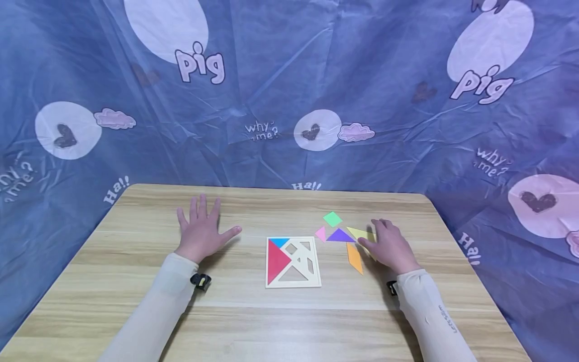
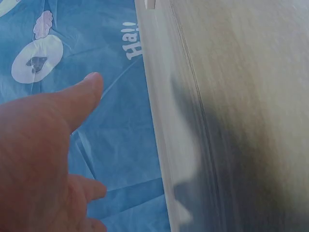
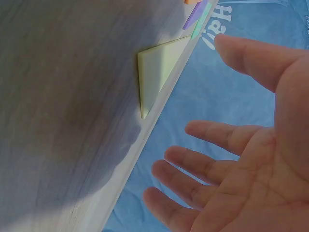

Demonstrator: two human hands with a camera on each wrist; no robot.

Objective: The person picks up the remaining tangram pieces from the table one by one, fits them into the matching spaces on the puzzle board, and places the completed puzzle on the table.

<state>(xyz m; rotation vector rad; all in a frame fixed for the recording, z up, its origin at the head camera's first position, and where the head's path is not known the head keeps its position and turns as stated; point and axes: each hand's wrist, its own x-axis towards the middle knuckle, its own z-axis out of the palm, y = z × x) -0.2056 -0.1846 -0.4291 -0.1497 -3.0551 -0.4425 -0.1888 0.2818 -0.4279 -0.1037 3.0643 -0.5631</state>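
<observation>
A cream tangram tray lies mid-table, with a red triangle and a blue triangle set in its left side; its other cut-outs show the frame's cells. My left hand is left of the tray, fingers spread, holding nothing. My right hand hovers over the yellow triangle, partly hiding it; in the right wrist view the fingers are apart from that triangle. Left of this hand are a purple triangle, an orange parallelogram, a pink triangle and a green square.
The wooden table ends at a back edge against a blue printed cloth. Black wrist cameras sit on both sleeves. The loose pieces lie between the tray and my right hand.
</observation>
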